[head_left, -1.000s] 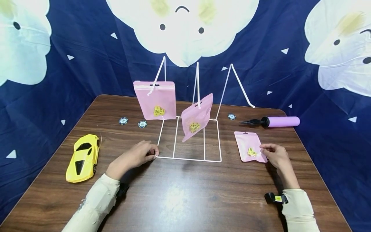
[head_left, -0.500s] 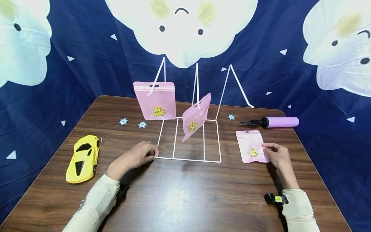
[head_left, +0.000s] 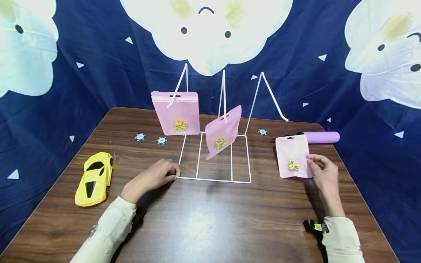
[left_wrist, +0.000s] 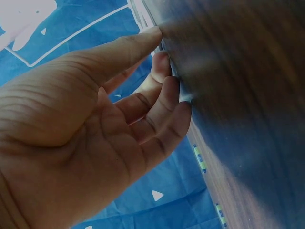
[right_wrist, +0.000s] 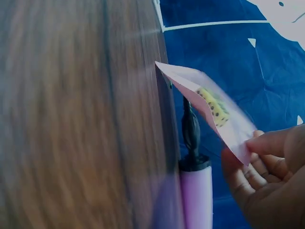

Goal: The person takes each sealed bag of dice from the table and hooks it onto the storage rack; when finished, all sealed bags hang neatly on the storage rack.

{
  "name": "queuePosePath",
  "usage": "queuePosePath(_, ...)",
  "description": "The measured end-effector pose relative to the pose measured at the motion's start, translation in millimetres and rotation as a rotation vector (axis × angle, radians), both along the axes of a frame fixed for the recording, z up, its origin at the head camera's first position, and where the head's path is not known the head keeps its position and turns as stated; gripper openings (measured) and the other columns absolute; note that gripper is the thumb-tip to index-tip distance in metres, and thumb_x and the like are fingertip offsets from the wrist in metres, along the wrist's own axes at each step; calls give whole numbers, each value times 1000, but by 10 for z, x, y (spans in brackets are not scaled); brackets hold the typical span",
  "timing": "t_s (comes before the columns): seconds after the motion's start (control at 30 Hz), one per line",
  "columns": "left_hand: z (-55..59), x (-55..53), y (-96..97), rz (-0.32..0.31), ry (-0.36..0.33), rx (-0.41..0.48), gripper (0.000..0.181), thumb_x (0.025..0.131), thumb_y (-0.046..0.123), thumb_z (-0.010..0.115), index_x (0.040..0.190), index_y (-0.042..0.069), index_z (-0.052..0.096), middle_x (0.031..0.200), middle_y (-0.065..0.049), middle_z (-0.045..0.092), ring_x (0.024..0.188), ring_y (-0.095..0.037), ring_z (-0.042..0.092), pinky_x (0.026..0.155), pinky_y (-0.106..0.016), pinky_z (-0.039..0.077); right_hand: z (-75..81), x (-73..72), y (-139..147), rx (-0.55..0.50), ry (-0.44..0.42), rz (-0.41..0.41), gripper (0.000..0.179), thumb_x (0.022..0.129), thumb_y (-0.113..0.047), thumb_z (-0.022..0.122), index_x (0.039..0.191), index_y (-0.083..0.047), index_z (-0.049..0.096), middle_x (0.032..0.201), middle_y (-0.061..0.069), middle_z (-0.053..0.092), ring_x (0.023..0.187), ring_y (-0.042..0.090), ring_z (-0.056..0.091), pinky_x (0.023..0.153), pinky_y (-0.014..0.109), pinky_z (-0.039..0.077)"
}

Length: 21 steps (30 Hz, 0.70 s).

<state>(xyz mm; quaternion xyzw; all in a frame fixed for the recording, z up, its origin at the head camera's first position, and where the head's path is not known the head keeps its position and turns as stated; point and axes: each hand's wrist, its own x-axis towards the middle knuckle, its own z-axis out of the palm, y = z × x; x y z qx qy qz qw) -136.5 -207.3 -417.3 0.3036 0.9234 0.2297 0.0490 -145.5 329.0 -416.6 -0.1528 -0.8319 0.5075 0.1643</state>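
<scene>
My right hand (head_left: pixel 325 177) pinches the right edge of a pink zip pouch (head_left: pixel 283 149), raised off the table with yellow dice (head_left: pixel 292 165) inside. The right wrist view shows thumb and fingers gripping the pouch's edge (right_wrist: pixel 209 107). My left hand (head_left: pixel 159 174) pinches the front left corner of a white wire rack (head_left: pixel 213 180); in the left wrist view the curled fingers (left_wrist: pixel 164 98) partly hide this contact. One pink pouch (head_left: pixel 166 113) with dice hangs from the rack's left arm, a second (head_left: pixel 230 126) hangs turned sideways from the middle arm. The right arm (head_left: pixel 274 96) carries nothing.
A yellow toy car (head_left: pixel 94 179) stands at the left. Poker chips (head_left: pixel 139 137) lie beside and behind the rack. Behind the held pouch lies a purple hand pump (head_left: pixel 322 137), its nozzle partly covered. A navy cloud-print curtain (head_left: pixel 98 73) surrounds the wooden table (head_left: pixel 230 219).
My right hand has lifted the pouch and moved it up and to the right, so it now overlaps the pump's nozzle. The left hand stays at the rack corner.
</scene>
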Motion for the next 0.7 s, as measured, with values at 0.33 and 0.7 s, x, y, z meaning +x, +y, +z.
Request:
queuePosePath(0.33, -6, -18, 3, -4, -12, 0, 21, 93, -1, 80, 90, 15, 68, 78, 8, 60, 78, -12, 55, 75, -36, 48, 101, 87, -27, 98, 244, -90, 18, 102, 2, 67, 116, 9, 74, 83, -33, 61, 71, -10, 55, 64, 8, 42)
queuePosePath(0.7, -10, -28, 8, -15, -26, 18, 21, 92, -2, 81, 89, 15, 68, 76, 8, 61, 75, -9, 56, 73, -35, 48, 250, 120, -86, -264, 487, -120, 18, 96, 14, 65, 107, 9, 78, 84, -9, 70, 65, 4, 51, 57, 11, 39)
